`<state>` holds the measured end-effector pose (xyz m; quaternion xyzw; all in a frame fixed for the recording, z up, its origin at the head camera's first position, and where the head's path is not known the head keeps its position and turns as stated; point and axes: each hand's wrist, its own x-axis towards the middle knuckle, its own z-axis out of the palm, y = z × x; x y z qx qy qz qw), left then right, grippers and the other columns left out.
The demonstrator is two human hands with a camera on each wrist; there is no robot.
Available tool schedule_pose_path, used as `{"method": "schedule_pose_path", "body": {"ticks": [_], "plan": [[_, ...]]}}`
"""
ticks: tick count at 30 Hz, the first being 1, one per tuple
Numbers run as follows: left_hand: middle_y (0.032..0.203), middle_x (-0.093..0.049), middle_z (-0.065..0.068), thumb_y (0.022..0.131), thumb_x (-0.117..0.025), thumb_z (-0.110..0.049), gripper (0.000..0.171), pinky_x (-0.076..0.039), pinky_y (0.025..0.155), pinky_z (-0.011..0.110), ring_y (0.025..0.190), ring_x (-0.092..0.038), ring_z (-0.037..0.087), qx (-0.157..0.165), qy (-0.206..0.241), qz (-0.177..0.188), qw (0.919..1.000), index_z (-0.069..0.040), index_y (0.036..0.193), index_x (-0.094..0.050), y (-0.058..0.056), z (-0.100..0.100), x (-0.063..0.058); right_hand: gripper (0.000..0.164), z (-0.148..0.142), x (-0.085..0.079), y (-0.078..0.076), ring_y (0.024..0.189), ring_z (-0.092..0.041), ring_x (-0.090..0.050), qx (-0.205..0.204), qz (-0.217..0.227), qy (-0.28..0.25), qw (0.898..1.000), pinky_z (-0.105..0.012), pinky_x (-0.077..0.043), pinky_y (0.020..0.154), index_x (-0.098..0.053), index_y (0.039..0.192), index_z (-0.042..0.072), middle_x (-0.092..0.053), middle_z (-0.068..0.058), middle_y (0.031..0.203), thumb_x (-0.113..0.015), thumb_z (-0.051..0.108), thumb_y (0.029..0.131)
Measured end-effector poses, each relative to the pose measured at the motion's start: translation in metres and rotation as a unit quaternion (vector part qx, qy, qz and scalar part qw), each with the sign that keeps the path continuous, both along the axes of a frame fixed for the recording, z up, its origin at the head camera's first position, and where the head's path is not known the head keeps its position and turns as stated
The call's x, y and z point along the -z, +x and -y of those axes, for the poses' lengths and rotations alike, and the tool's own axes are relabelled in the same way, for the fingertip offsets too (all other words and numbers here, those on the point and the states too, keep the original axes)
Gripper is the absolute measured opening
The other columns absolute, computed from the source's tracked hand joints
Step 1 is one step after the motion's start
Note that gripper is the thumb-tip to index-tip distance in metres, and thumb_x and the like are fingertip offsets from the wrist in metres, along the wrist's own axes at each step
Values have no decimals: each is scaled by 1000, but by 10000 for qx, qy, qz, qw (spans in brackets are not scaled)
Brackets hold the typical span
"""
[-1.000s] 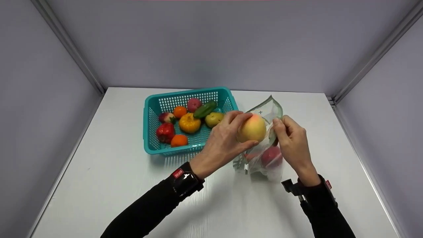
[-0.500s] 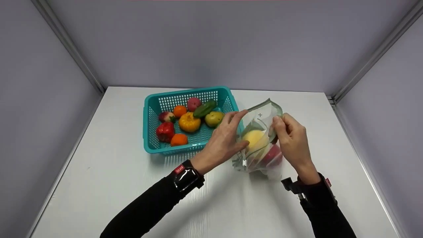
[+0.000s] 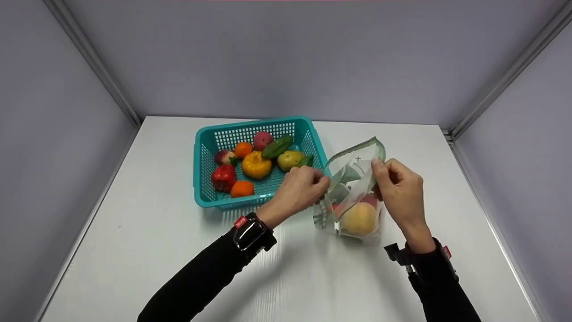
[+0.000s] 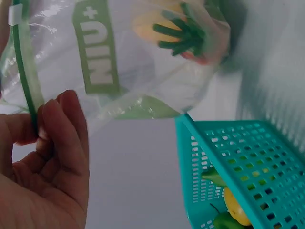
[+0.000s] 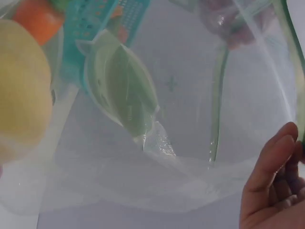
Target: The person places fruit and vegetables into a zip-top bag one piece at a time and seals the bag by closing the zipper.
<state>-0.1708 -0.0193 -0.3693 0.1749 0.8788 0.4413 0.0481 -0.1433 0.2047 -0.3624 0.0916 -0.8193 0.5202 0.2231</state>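
A clear zip bag [image 3: 357, 167] with green-edged mouth stands right of the basket. Inside it lie a yellow peach [image 3: 359, 219], a red round fruit [image 3: 370, 199] mostly behind the peach, and an orange-red item with a green leafy top [image 4: 186, 36]. My left hand [image 3: 300, 188] pinches the bag's left edge; in the left wrist view thumb and fingertips meet on the green zip strip, a white slider [image 4: 15, 14] farther along. My right hand [image 3: 400, 197] pinches the opposite edge between thumb and fingers. The bag's mouth gapes between both hands.
Left of the bag is a teal basket [image 3: 223, 204] holding a red bell pepper [image 3: 224, 178], a yellow pumpkin [image 3: 256, 165], a green cucumber-like vegetable [image 3: 277, 147], an orange [image 3: 242, 188] and several other pieces. My left hand overlaps its front right corner. Grey walls [image 3: 286, 58] enclose the white table.
My left hand has let the peach go into the bag, where it has dropped low. That hand then moved slightly back and took hold of the bag's left edge. The right hand keeps its pinch.
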Motion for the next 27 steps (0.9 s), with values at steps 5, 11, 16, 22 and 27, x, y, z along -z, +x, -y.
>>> {"method": "schedule_pose_path", "body": {"ticks": [5,11,16,22,27], "plan": [[62,-59,-2,105,-53,-17,35,-48,53,24,57,-60,11,-190,792,-305,9962,-13,71,-59,-3,-8,-11,42,-5,-3,4,44,-13,-55,15,39,548,9985,-18,-43,43,-60,63,5,-57,-4,53,-63,17,103],[68,-66,7,108,-51,-20,35,-57,56,30,60,-65,20,-272,1782,-182,9834,-11,74,-57,-10,-17,-29,42,-17,-18,-3,43,-8,-56,438,125,47,9989,-18,-46,44,-63,67,-1,-59,0,53,-58,17,104],[74,-66,7,110,-50,-19,32,-61,61,35,66,-66,22,-360,2430,-24,9694,-1,86,-63,-16,-20,-36,42,-26,-27,-10,45,-10,-56,631,-296,-943,9931,-20,-48,45,-62,72,-9,-59,-2,55,-55,16,105],[72,-65,6,109,-51,-16,32,-61,62,45,66,-67,28,-301,2377,17,9709,-5,81,-59,-16,-17,-23,53,-35,-24,-10,45,-12,-56,323,507,-992,9933,-22,-48,44,-61,69,-12,-60,-5,54,-58,27,105],[69,-63,4,107,-52,-14,33,-59,59,36,68,-67,35,-144,2004,-71,9796,-11,75,-57,-12,-17,-21,45,-43,-27,-14,52,-14,-59,33,1200,-687,9904,-23,-50,49,-61,82,-11,-63,-3,62,-60,28,105]]}}
